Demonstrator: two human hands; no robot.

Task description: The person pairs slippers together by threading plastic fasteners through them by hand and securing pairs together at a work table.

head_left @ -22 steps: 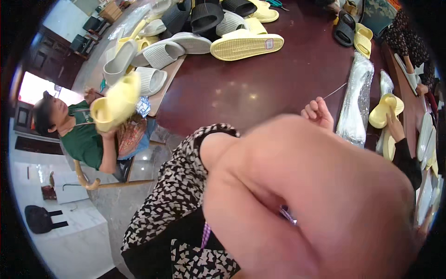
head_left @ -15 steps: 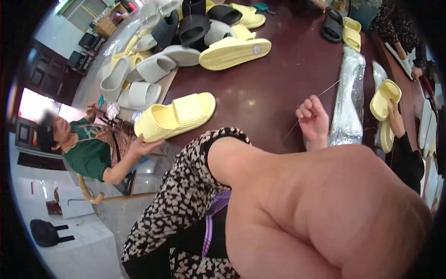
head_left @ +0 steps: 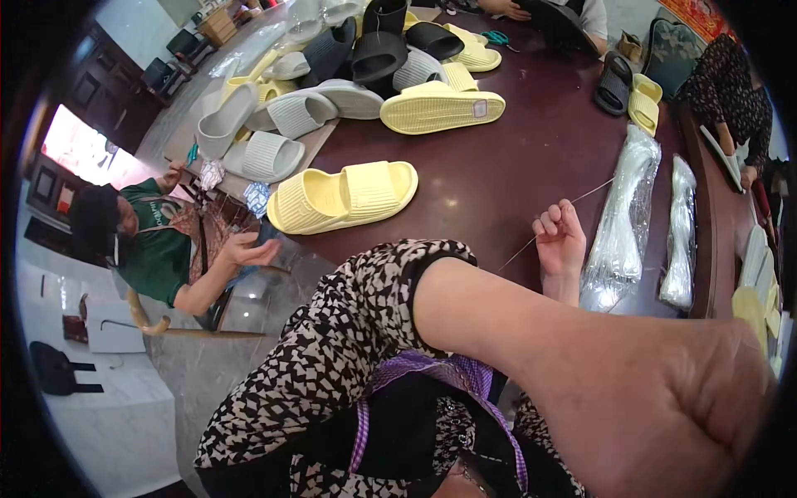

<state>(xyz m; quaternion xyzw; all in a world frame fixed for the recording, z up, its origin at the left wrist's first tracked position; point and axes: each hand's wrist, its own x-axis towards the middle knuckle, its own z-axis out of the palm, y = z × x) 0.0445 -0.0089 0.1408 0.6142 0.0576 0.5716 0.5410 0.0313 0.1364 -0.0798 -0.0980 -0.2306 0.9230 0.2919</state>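
My left arm, in a black-and-white patterned sleeve, reaches across the lower right, very near the camera. My left hand [head_left: 721,386] is a large close shape at its end, with its fingers hidden. Behind that arm, my right hand [head_left: 558,236] is raised over the dark red table [head_left: 498,187] with curled fingers. A thin thread [head_left: 516,255] passes through its grip and stretches out on both sides. Clear-wrapped silvery bundles lie to its right, a larger one [head_left: 621,224] and a narrower one [head_left: 681,241]. On the table to the left rests a yellow slipper [head_left: 344,199].
A pile of grey, black and yellow slippers [head_left: 349,75] covers the far left table. A co-worker in green [head_left: 158,241] sits at left with a hand near the yellow slipper. Teal scissors [head_left: 496,38] and a black-and-yellow slipper pair [head_left: 644,104] lie farther back. Other people work beyond.
The co-worker at left has let go of the yellow slipper, which now rests on the table. My left arm has shifted lower. The yellow slippers and hand at right are gone from there.
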